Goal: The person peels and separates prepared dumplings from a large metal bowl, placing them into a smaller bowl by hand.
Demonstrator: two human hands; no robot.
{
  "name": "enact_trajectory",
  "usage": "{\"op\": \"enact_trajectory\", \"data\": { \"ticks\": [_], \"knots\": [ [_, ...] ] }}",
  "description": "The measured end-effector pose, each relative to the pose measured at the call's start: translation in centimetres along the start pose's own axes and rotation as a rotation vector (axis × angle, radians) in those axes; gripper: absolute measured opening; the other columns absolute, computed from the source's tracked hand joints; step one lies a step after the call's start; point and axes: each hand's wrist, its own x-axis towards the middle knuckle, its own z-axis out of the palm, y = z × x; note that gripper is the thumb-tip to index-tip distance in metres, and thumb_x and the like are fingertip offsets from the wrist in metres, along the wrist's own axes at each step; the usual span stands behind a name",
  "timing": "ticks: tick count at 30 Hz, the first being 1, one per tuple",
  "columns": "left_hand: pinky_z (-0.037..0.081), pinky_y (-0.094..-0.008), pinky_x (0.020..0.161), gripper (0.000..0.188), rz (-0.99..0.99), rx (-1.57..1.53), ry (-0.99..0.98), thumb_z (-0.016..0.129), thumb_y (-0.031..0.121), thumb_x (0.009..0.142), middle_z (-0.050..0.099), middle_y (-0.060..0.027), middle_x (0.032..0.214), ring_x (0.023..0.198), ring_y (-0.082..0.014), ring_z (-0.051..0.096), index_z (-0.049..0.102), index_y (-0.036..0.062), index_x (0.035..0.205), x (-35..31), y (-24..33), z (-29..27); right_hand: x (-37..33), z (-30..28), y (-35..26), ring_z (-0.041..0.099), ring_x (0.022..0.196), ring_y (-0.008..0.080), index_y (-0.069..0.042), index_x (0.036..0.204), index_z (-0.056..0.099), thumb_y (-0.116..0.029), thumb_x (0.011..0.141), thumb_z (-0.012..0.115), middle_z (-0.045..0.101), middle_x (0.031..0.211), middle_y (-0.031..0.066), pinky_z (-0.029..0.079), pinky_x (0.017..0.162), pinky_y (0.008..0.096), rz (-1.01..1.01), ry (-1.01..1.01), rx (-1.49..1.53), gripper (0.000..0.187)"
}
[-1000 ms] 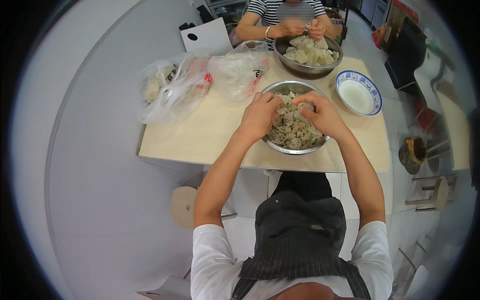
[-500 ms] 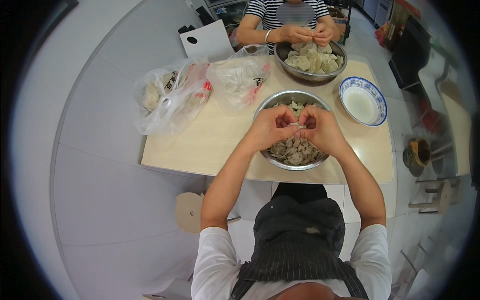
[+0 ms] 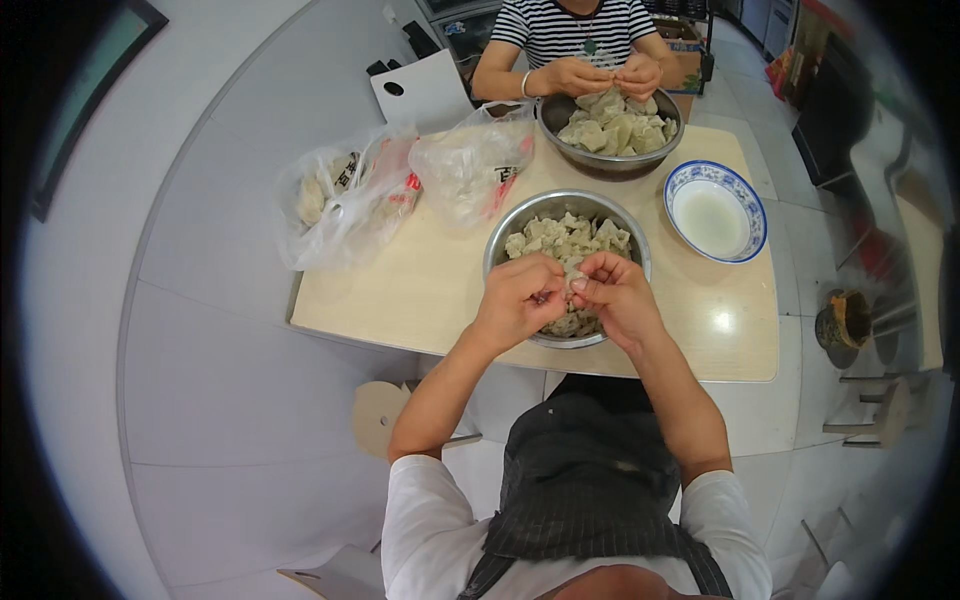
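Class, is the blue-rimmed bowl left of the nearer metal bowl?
No: the blue-rimmed bowl stands to the right of the nearer metal bowl.

Pinched piece [image 3: 573,274] mostly hidden, co-worker [image 3: 568,32] cut off at top edge

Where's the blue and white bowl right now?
In the head view, the blue and white bowl sits on the right side of the table, right of the nearer metal bowl and lower right of the farther metal bowl.
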Motion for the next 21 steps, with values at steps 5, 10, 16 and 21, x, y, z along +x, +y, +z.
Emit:
{"op": "enact_trajectory", "data": {
  "ticks": [5, 10, 16, 21],
  "knots": [
    [0.048, -0.0282, 0.055, 0.020, 0.117, 0.118, -0.021, 0.072, -0.005, 0.066, 0.065, -0.0103, 0.084, 0.063, -0.0206, 0.060, 0.058, 0.0018, 0.077, -0.5, -0.3, 0.1, -0.5, -0.1, 1.0, 0.065, 0.075, 0.0146, 0.000, 0.093, 0.059, 0.008, 0.083, 0.066, 0.064, 0.086, 0.0074, 0.056, 0.068, 0.0257, -0.075, 0.050, -0.100, 0.015],
    [0.049, -0.0339, 0.058, 0.021, 0.188, 0.235, -0.092, 0.070, -0.006, 0.065, 0.061, -0.0110, 0.079, 0.065, -0.0287, 0.060, 0.056, 0.0017, 0.079, 0.1, -0.8, -0.2, -0.4, -0.4, 0.8, 0.064, 0.074, 0.0139, 0.001, 0.094, 0.059, 0.007, 0.083, 0.066, 0.064, 0.086, 0.0067, 0.055, 0.068, 0.0256, -0.079, 0.037, -0.184, 0.015],
    [0.047, -0.0324, 0.057, 0.019, 0.067, 0.164, -0.074, 0.068, -0.006, 0.068, 0.059, -0.0108, 0.074, 0.063, -0.0243, 0.060, 0.056, 0.0020, 0.080, 0.0, -2.5, -0.1, -0.2, -0.1, 0.2, 0.064, 0.074, 0.0130, -0.001, 0.094, 0.059, 0.007, 0.083, 0.066, 0.064, 0.086, 0.0054, 0.054, 0.067, 0.0261, -0.084, 0.014, -0.252, 0.016],
    [0.046, -0.0324, 0.056, 0.015, -0.265, 0.027, -0.087, 0.070, -0.002, 0.074, 0.058, -0.0067, 0.071, 0.064, -0.0198, 0.059, 0.057, 0.0010, 0.082, 0.5, -3.9, -3.0, -0.4, 0.5, -0.8, 0.062, 0.073, 0.0111, -0.001, 0.095, 0.059, 0.005, 0.082, 0.069, 0.064, 0.085, 0.0043, 0.052, 0.066, 0.0260, -0.225, 0.046, -0.587, 0.017]
  ]
}}
